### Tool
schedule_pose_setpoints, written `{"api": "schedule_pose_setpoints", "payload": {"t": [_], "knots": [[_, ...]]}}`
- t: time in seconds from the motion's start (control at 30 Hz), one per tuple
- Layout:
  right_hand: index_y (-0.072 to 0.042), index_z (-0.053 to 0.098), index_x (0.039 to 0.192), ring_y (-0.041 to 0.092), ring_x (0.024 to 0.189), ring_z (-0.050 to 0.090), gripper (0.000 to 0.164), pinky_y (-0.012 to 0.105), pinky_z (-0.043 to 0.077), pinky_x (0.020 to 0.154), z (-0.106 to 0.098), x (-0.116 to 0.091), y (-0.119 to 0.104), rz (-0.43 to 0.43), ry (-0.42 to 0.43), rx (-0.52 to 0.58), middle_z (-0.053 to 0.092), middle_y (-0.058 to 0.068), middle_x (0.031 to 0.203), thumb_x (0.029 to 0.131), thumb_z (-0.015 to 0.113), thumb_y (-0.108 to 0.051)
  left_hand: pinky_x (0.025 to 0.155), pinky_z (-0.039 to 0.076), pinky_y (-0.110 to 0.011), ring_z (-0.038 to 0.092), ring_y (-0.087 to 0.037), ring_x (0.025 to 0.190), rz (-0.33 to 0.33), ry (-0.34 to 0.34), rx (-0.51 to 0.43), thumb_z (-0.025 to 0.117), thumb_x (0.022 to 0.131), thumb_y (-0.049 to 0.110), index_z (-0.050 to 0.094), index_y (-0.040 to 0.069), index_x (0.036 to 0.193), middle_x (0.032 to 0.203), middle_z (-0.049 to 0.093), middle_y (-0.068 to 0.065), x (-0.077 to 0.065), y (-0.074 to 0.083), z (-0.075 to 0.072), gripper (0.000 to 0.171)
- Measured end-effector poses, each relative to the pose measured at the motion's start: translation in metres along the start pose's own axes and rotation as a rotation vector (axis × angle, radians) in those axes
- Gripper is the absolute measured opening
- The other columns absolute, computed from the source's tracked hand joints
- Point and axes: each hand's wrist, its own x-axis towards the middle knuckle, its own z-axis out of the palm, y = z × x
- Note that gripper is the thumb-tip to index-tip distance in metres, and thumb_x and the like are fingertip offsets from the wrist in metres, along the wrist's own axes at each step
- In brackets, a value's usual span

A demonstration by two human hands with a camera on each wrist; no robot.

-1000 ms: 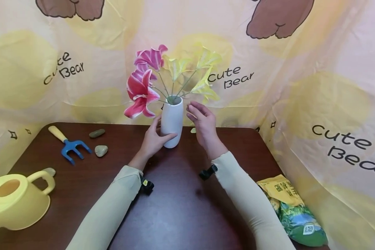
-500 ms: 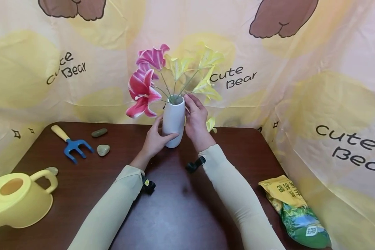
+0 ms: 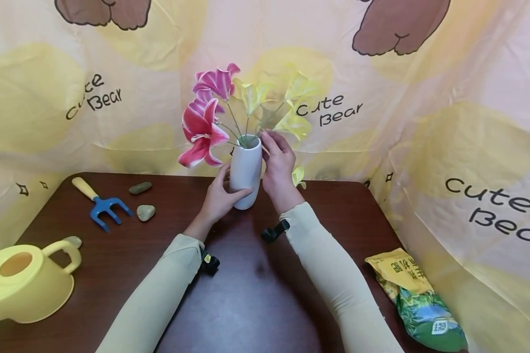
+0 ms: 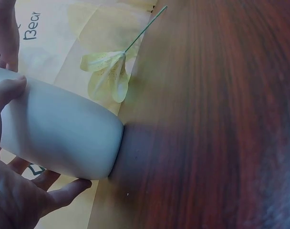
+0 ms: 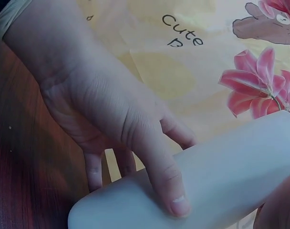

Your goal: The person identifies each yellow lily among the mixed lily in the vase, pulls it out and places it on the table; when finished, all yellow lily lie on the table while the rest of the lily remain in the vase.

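A white vase (image 3: 246,176) stands upright near the table's back edge, holding pink and red lilies (image 3: 200,130) on the left and yellow lilies (image 3: 252,97) on the right. My left hand (image 3: 220,196) grips the vase's lower body, thumb across its front, as the right wrist view also shows. At the rim's right side, the thumb and fingertips of my right hand (image 3: 280,169) pinch a yellow lily's stem, partly hidden by the fingers. Another yellow lily (image 4: 109,71) lies behind the vase; its stem shows in the left wrist view.
To the left lie a blue garden fork (image 3: 108,208) with a cream handle, several stones (image 3: 145,212) and a yellow watering can (image 3: 31,284). A yellow and green bag (image 3: 424,304) lies at the right edge. Printed cloth (image 3: 159,98) hangs close behind the table.
My right hand has moved left to the vase rim and taken hold of a stem. The right-hand yellow lilies have shifted and look blurred. My left hand stays on the vase.
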Motion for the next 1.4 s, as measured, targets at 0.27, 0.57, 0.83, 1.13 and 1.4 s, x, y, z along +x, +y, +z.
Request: {"api": "schedule_pose_setpoints", "payload": {"t": [0.27,0.57,0.83,1.13,1.4], "knots": [[-0.022,0.080,0.087,0.008,0.087,0.078,0.021,0.033,0.061,0.089,0.002,-0.003,-0.004,-0.108,0.036,-0.092,0.081,-0.008,0.091,0.099,0.084,-0.006,0.122,0.050,-0.070,0.059,-0.043,0.147,-0.019,-0.009,0.004,0.093,0.094,0.040,0.038,0.038,0.172,0.167,0.054,-0.011,0.000,0.002,0.000,0.096],[-0.020,0.080,0.091,0.010,0.086,0.079,0.016,0.056,0.059,0.107,0.003,-0.006,-0.008,-0.146,0.058,-0.094,0.080,-0.006,0.087,0.098,0.086,-0.007,0.123,0.050,-0.070,0.059,-0.043,0.147,-0.018,-0.011,0.004,0.093,0.093,0.040,0.038,0.036,0.172,0.168,0.054,-0.013,0.000,0.002,0.000,0.097],[-0.018,0.077,0.093,0.011,0.081,0.079,0.018,0.032,0.069,0.087,0.005,-0.006,-0.011,-0.187,0.031,-0.082,0.078,-0.003,0.087,0.099,0.083,-0.002,0.123,0.050,-0.070,0.058,-0.044,0.148,-0.028,-0.009,0.009,0.094,0.093,0.041,0.038,0.034,0.172,0.168,0.053,-0.014,-0.001,0.003,0.000,0.097],[-0.019,0.072,0.092,0.015,0.088,0.083,0.020,0.033,0.070,0.088,0.005,-0.005,-0.017,-0.177,-0.001,-0.112,0.084,0.000,0.094,0.100,0.083,-0.004,0.122,0.051,-0.070,0.058,-0.045,0.147,-0.005,0.004,0.017,0.095,0.093,0.039,0.039,0.034,0.172,0.167,0.054,-0.015,0.000,0.001,0.001,0.097],[-0.021,0.072,0.091,0.012,0.086,0.081,0.021,0.030,0.068,0.082,0.005,-0.005,-0.021,-0.205,-0.031,-0.171,0.084,-0.004,0.092,0.101,0.083,-0.005,0.121,0.050,-0.070,0.058,-0.043,0.147,0.005,0.006,0.014,0.094,0.093,0.039,0.040,0.036,0.171,0.167,0.055,-0.014,0.000,-0.001,0.000,0.096]]}}
